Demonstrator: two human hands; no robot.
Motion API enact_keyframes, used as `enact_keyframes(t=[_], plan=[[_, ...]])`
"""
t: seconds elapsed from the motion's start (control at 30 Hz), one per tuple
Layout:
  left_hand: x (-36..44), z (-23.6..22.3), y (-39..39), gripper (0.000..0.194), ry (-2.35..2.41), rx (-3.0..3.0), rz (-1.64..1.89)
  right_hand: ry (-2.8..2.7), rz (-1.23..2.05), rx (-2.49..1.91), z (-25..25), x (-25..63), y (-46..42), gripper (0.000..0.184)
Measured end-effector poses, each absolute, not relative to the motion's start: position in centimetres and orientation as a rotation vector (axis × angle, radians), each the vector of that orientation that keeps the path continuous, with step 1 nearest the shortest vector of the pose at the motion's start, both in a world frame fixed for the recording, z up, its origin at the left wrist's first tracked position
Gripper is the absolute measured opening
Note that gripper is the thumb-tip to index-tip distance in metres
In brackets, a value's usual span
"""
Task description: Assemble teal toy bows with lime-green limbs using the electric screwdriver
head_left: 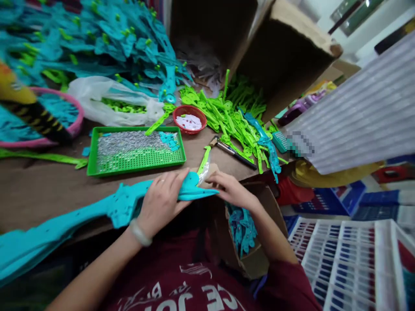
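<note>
A long turquoise plastic moulding (125,201), shaped somewhat like a toy gun shell, runs from the lower left to the table's front edge. My left hand (165,196) is wrapped over it near its right end. At its pointed tip, my right hand (231,188) has its fingers curled; what they pinch is hidden. Just beyond those fingers lie a scrap of clear plastic and a lime-green strip (204,160). A hammer (235,152) with a dark handle rests behind my right hand. Farther left stands a green tray (136,169) of small metal pieces and turquoise bits.
Lime-green parts (227,116) are heaped at the back, beside a red bowl (189,129) of white pieces. Turquoise parts (123,39) pile up at back left, near a pink basin (79,116). An open carton (272,203) and white crate (353,255) stand at right.
</note>
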State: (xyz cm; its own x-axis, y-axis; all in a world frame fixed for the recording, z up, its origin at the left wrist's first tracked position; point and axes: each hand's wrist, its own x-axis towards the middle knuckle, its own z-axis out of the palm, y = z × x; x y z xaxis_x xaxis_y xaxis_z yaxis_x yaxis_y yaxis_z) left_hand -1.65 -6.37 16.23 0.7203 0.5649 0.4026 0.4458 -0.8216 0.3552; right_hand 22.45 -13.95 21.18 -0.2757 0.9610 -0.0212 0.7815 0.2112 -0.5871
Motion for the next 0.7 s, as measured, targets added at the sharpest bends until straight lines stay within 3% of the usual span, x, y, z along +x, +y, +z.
enact_keyframes(t=[0.1,0.33,0.57,0.7], plan=[[-2.5,17.2,-6.9,0.079,0.772,2.684,0.921,-2.003,0.651,-1.250,17.6,20.0,-14.5,0.038],[-3.5,18.2,-7.6,0.096,0.818,2.649,1.094,-1.752,0.196,-1.042,13.5,15.1,-14.5,0.019],[-4.2,18.2,-7.8,0.092,0.802,2.512,1.118,-1.637,0.069,-0.928,13.7,13.8,-14.1,0.020],[-4.4,18.2,-7.9,0.084,0.819,2.472,1.096,-1.636,0.241,-0.896,14.0,13.4,-13.9,0.022]])
